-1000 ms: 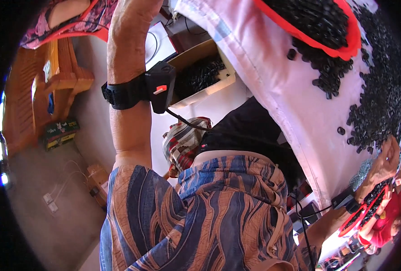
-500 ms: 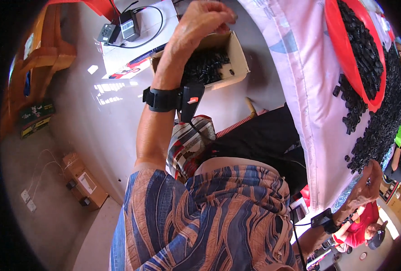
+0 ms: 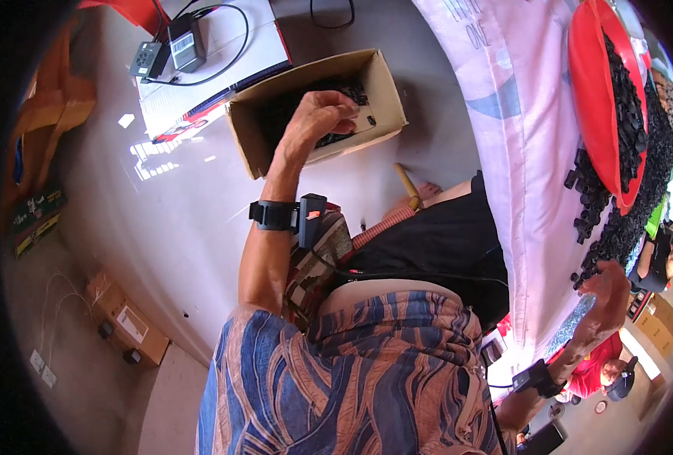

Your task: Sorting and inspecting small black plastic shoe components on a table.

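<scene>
My left hand (image 3: pixel 320 121) is over the open cardboard box (image 3: pixel 314 158) on the floor, its fingers curled together. Whatever they may hold is hidden. Small black plastic pieces (image 3: pixel 272 114) lie in the box below it. My right hand (image 3: pixel 606 296) is at the table's near edge, beside a large heap of similar black pieces (image 3: pixel 640 212). Its fingers are bent inward, and anything between them is too small to make out. Above it, a red plastic basin (image 3: pixel 591 91) lies tilted on the heap, with more black pieces inside.
A pale patterned cloth (image 3: pixel 503 152) covers the table on the right. Black power adapters (image 3: pixel 187 49) with cables sit on a flat white carton left of the box. A brown carton (image 3: pixel 128 318) stands by the wall. Another person in red (image 3: pixel 598 364) is at lower right.
My left hand has come down from above the box's far rim to over its inside. My right hand stays by the heap, shifted slightly. The whole view has turned a little.
</scene>
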Demonstrator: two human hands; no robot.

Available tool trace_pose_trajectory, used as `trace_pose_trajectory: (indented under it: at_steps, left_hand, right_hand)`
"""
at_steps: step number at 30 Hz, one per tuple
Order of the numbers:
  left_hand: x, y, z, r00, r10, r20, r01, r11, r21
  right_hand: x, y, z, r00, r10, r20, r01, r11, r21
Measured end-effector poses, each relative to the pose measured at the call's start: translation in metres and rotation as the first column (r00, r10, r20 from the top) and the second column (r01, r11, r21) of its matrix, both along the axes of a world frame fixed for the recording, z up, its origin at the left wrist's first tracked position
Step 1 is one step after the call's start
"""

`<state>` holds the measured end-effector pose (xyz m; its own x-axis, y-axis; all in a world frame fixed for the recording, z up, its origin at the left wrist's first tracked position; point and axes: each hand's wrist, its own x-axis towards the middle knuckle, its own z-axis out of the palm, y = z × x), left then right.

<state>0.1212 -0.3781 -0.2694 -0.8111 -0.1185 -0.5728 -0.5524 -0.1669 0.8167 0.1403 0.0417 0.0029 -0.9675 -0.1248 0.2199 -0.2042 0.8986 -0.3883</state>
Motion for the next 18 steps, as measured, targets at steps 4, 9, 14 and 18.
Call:
trace_pose_trajectory:
  at_steps: [4,9,14,18]
  left_hand:
    - [0.001,-0.025,0.008,0.978,0.148,-0.149,-0.145,0.989,0.032]
    - [-0.009,-0.039,0.064,0.935,0.209,-0.287,-0.257,0.956,-0.139]
    - [-0.020,-0.029,0.102,0.892,0.229,-0.391,-0.307,0.940,-0.148]
    - [-0.020,-0.028,0.104,0.890,0.215,-0.402,-0.260,0.964,-0.060]
  right_hand:
    - [-0.027,-0.032,0.006,0.987,-0.140,0.078,0.158,0.932,-0.325]
    - [-0.057,-0.026,-0.003,0.964,-0.031,0.265,0.181,0.806,-0.564]
    - [-0.069,-0.037,-0.009,0.933,0.045,0.358,0.233,0.682,-0.693]
    - [-0.081,-0.038,-0.012,0.915,-0.027,0.403,0.340,0.589,-0.733]
